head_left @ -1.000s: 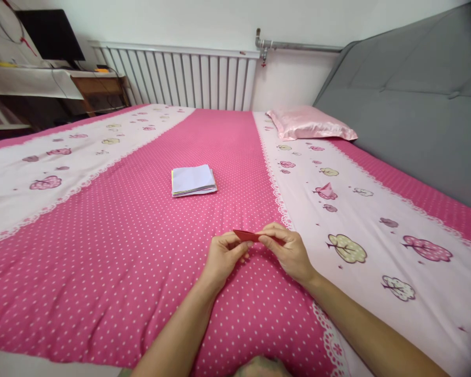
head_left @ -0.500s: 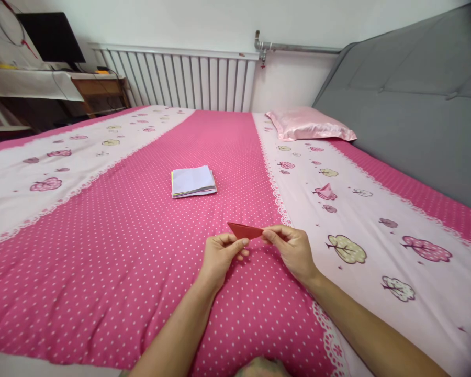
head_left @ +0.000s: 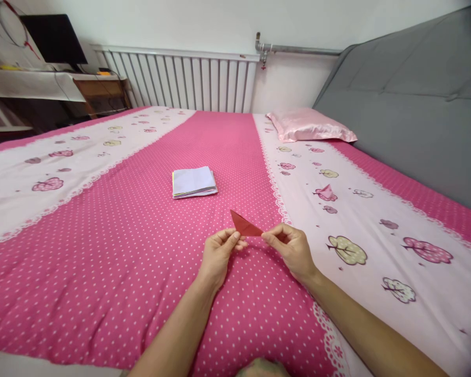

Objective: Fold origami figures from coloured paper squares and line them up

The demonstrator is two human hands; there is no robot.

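A folded piece of red paper, triangular in outline, is held up between my two hands above the bed. My left hand pinches its lower left corner between thumb and fingers. On the other side, my right hand grips the right-hand tip with thumb and forefinger. One point of the paper stands up toward the left, away from me. Beyond the hands lies a stack of paper sheets, white on top, with yellow and other edges showing.
The bed has a pink dotted sheet with pale printed bands. A small pink folded paper piece sits on the right band. Farther back are a pink pillow, a grey headboard, a white radiator and a monitor on a desk.
The red paper has tilted, its left point now higher and more of its face showing. My left hand has shifted slightly to the left along its lower edge.
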